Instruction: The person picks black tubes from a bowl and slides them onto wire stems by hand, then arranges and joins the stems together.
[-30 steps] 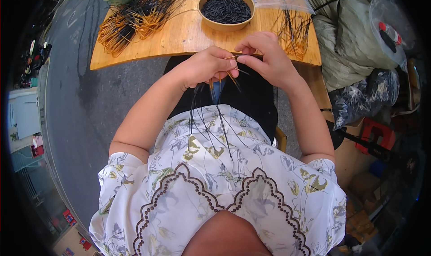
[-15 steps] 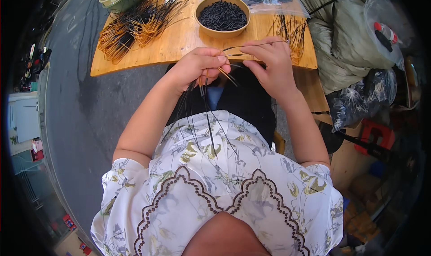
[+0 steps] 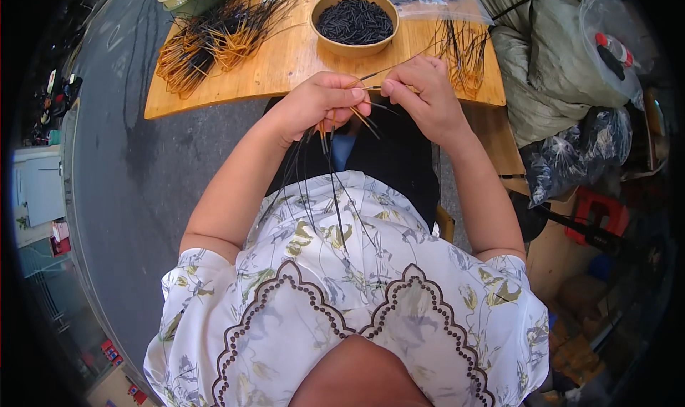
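My left hand (image 3: 321, 106) is closed in a pinch on several thin wires (image 3: 334, 203), black with orange stretches, whose loose ends hang down in front of my shirt. Just to its right, my right hand (image 3: 426, 96) has thumb and forefinger pressed together on a thin black wire that runs across from the left hand. A short dark piece sits on that wire between the two hands. Both hands are raised in front of the near edge of the wooden table (image 3: 285, 75). The fingers hide part of the wires.
A round bowl (image 3: 391, 44) of short black tubes stands on the table. To its left lies a large heap of black and orange wires (image 3: 207, 50), beside a green basket (image 3: 187, 8). A smaller wire bunch (image 3: 467, 64) lies right, near clear bags (image 3: 446, 11); big sacks (image 3: 546, 71) stand beyond.
My right thumb, held apart from the fingers before, has closed against the forefinger on the wire. The right hand has shifted slightly left; the left hand has hardly moved.
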The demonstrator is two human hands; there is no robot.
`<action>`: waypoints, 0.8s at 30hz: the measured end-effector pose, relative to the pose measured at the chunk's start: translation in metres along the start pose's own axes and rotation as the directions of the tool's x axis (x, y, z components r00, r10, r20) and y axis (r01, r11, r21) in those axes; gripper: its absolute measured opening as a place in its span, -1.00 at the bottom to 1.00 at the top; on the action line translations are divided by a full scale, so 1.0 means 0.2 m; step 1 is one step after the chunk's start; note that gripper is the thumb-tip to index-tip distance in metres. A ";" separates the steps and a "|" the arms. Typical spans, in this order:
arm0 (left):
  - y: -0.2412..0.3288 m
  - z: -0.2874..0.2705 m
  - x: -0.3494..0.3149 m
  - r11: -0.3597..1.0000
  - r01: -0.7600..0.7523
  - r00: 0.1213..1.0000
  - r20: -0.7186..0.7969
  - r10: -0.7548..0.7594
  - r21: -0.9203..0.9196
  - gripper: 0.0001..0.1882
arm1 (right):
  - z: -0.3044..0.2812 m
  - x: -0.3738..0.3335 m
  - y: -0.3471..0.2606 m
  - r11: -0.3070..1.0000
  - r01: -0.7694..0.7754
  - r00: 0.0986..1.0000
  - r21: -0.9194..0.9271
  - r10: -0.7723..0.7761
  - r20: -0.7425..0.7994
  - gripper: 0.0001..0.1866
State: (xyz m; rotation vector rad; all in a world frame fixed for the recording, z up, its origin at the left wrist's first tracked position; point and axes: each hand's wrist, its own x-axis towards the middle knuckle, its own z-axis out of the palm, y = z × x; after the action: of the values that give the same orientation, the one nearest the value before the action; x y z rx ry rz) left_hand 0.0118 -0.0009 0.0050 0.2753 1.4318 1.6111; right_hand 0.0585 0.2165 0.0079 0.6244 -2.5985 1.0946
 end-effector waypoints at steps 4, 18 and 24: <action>0.01 0.01 -0.01 0.999 0.010 1.000 0.005 -0.010 0.032 -0.75 | 0.01 0.00 -0.02 0.997 0.014 0.998 0.077 -0.010 -0.061 -0.92; 0.02 0.04 0.00 0.997 0.013 1.000 0.015 -0.014 0.072 -0.75 | 0.02 0.00 0.05 0.980 -0.064 0.992 0.190 0.042 0.116 -0.89; 0.00 0.03 0.00 0.999 0.020 1.000 -0.008 -0.019 0.026 -0.74 | 0.03 -0.01 -0.01 0.981 0.014 0.999 0.195 -0.004 -0.052 -0.92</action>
State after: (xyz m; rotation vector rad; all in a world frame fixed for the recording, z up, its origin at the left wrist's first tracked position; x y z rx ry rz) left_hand 0.0154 0.0034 0.0064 0.2697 1.4584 1.5800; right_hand 0.0598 0.2112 0.0039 0.6396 -2.4613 1.3566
